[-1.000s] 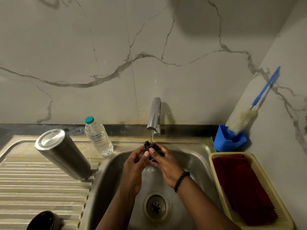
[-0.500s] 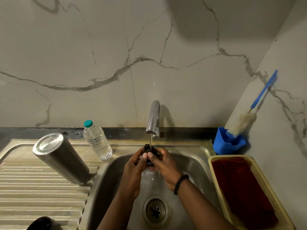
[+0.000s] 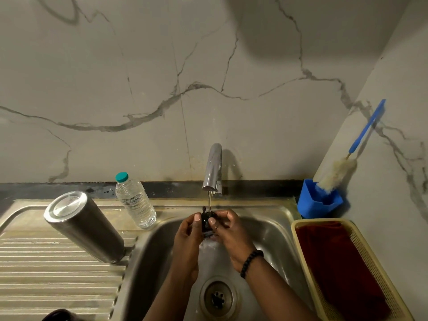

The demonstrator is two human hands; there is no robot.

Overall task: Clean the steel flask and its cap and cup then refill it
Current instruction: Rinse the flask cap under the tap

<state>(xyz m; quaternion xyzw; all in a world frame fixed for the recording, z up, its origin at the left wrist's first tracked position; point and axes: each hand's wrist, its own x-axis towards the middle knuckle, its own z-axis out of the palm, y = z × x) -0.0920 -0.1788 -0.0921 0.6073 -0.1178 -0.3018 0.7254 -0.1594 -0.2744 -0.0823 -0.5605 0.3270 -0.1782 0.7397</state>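
Drain (image 3: 218, 297) at the near end of the steel sink (image 3: 148, 256). Above it, left hand (image 3: 188, 239) and right hand (image 3: 228, 232) both pinching the small black cap (image 3: 206, 220), held right under thin water from the tap (image 3: 213, 169). Black bead band (image 3: 251, 262) on the right wrist. Left on the ribbed drainboard (image 3: 46, 274), steel flask (image 3: 84, 227) standing upside down, clear water bottle (image 3: 135, 200) just beside it. Right, yellow basket (image 3: 361, 246) with red cloth (image 3: 338, 265). Farther back, blue holder (image 3: 320, 201) with bottle brush (image 3: 340, 169) leaning on the wall.

Dim warm light, broad soft shadow on upper wall (image 3: 301, 31), wide-angle bending at edges
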